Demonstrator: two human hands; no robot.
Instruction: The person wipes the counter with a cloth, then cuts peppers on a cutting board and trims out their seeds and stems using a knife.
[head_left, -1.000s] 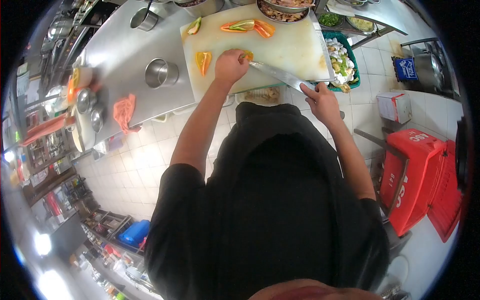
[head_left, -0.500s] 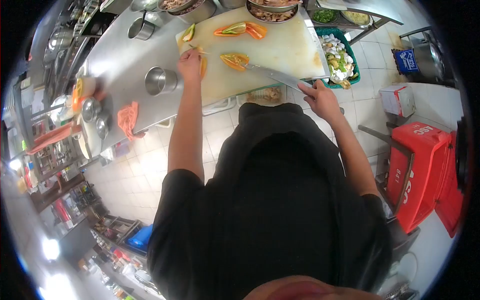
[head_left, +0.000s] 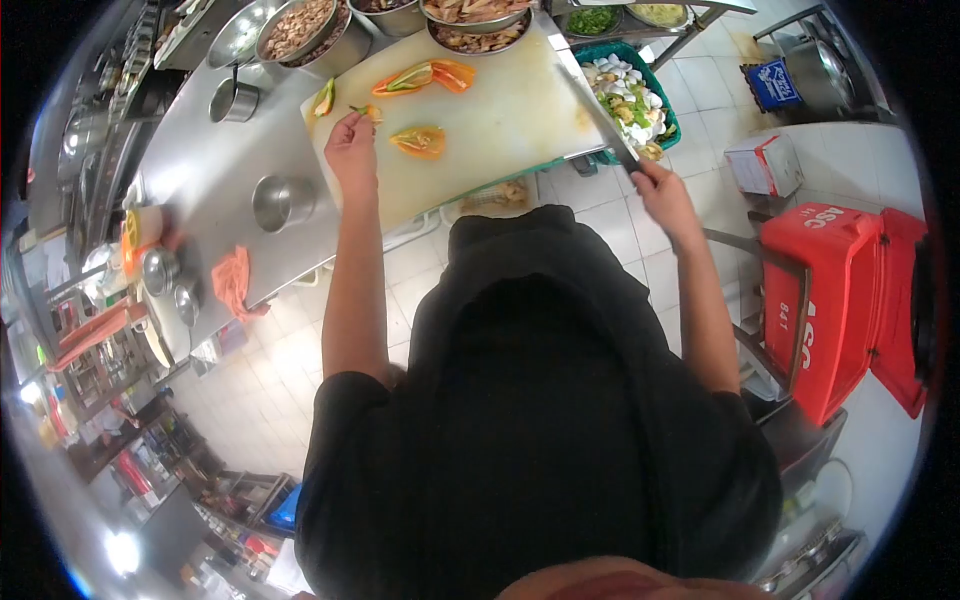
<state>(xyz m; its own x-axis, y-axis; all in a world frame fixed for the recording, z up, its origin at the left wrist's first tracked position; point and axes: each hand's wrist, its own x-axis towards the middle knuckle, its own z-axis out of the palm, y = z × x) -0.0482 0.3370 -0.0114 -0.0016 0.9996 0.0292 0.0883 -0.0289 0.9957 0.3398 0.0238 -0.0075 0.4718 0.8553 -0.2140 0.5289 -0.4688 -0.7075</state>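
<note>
My left hand [head_left: 352, 155] is closed in a pinch over the left part of the white cutting board [head_left: 500, 150]. At its fingertips is a small yellow-orange pepper piece [head_left: 372, 113] with a green stem. My right hand [head_left: 664, 200] grips a long knife [head_left: 608, 128] by its handle, with the blade slanting up past the board's right edge. An orange pepper half [head_left: 417, 142] lies cut side up on the board between my hands. Farther back are more orange pepper pieces [head_left: 440, 75] and a green-yellow one [head_left: 324, 98].
A green basket [head_left: 672, 125] of scraps stands right of the board. Bowls of sliced food [head_left: 480, 40] and a pot [head_left: 340, 55] line the back. On the steel table are a metal cup [head_left: 282, 203], a saucepan [head_left: 233, 100] and an orange cloth [head_left: 232, 282]. A red bin [head_left: 815, 310] stands at right.
The knife has left the pepper half and swung right, its blade now pointing away from me beside the basket. My left hand has come off the board's near-left pepper piece. The view has shifted.
</note>
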